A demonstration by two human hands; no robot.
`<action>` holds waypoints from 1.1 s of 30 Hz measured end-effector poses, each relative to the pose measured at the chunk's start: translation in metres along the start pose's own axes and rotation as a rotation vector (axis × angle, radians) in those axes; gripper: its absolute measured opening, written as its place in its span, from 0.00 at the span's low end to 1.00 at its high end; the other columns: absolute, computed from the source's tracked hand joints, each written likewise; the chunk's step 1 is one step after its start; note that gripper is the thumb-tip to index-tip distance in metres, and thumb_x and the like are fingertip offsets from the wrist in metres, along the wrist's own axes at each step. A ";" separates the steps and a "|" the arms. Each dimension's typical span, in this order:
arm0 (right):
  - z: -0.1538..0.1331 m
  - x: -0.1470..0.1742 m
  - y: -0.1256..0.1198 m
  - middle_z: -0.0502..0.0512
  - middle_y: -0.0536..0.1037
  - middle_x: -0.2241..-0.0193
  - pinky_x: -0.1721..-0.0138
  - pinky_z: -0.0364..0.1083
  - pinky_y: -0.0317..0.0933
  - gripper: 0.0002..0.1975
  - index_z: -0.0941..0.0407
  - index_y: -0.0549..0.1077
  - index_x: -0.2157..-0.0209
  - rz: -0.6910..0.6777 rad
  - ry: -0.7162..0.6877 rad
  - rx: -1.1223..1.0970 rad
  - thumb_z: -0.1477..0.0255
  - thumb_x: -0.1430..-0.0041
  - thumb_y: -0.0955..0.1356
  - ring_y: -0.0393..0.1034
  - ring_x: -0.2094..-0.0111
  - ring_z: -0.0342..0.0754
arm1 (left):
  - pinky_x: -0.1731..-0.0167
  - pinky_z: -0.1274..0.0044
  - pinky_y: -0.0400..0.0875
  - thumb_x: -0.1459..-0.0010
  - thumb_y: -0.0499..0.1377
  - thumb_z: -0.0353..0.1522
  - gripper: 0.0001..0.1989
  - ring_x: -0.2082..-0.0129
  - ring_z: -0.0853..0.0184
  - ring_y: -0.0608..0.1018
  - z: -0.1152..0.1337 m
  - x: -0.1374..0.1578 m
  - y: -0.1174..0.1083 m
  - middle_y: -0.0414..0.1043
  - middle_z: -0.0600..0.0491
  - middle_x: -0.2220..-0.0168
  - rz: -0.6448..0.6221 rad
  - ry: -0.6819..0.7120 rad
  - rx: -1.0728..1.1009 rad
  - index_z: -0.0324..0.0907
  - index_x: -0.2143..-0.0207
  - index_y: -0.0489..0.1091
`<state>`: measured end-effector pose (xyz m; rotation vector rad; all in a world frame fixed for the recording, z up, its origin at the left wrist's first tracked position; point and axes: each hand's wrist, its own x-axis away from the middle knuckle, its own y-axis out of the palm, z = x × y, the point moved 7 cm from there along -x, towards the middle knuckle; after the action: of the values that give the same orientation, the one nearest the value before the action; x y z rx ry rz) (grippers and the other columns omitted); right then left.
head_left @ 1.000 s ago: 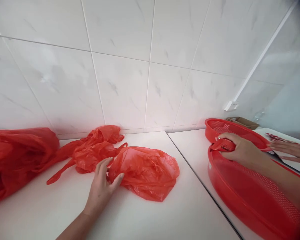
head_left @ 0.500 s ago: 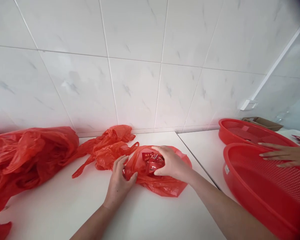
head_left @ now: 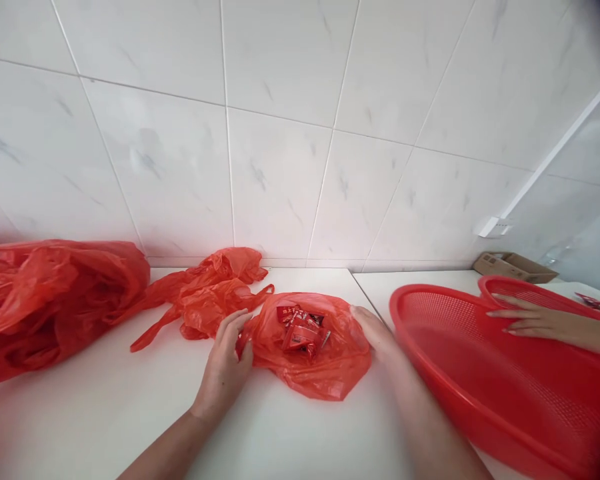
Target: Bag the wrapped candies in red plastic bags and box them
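A red plastic bag (head_left: pixel 315 383) lies spread on the white table with its mouth opened upward. Several small shiny red packets (head_left: pixel 303 333) rest in a pile inside it. At the bag's left edge is my left hand (head_left: pixel 225 363), its thumb and fingers curled around a bit of red plastic. My right hand (head_left: pixel 373 328) is at the bag's right rim, clear of the packets, with its fingers stretched out and partly blurred; I see nothing held in it.
Crumpled red plastic bags (head_left: pixel 215 300) lie behind my left hand, and a larger heap of red plastic (head_left: pixel 55 287) is at far left. A large red mesh basket (head_left: pixel 430 393) stands at right. Another person's hand (head_left: pixel 545 320) reaches over it. A cardboard box (head_left: pixel 515 267) sits behind.
My right hand has let go of the packets and moved right to the bag's rim. The near red basket has shifted left, closer to my right arm. My left hand stays at the bag's edge.
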<state>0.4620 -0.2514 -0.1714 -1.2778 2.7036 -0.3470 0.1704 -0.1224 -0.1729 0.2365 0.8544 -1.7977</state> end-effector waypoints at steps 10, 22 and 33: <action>-0.023 0.005 0.006 0.55 0.76 0.59 0.58 0.48 0.64 0.19 0.54 0.71 0.57 0.083 -0.057 -0.152 0.68 0.53 0.72 0.70 0.57 0.53 | 0.66 0.73 0.71 0.44 0.52 0.34 0.18 0.60 0.61 0.75 -0.012 -0.020 -0.033 0.71 0.49 0.57 0.092 -0.164 -0.030 0.47 0.50 0.64; -0.073 0.009 -0.042 0.53 0.76 0.63 0.63 0.44 0.64 0.21 0.53 0.73 0.56 0.085 -0.119 -0.350 0.67 0.55 0.74 0.69 0.61 0.48 | 0.79 0.82 0.63 0.57 0.64 0.35 0.16 0.79 0.74 0.68 0.049 -0.095 -0.086 0.66 0.58 0.77 0.181 -0.446 0.653 0.40 0.64 0.67; -0.150 -0.009 -0.038 0.53 0.76 0.69 0.65 0.46 0.66 0.16 0.55 0.68 0.74 0.039 -0.327 -0.629 0.61 0.56 0.75 0.71 0.66 0.48 | 0.74 0.79 0.64 0.54 0.60 0.29 0.19 0.76 0.73 0.69 0.155 -0.133 -0.091 0.63 0.58 0.72 -0.118 -0.093 0.551 0.43 0.57 0.65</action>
<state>0.4640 -0.2450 -0.0163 -1.2543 2.6170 0.7106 0.1795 -0.1100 0.0505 0.4585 0.2961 -2.1116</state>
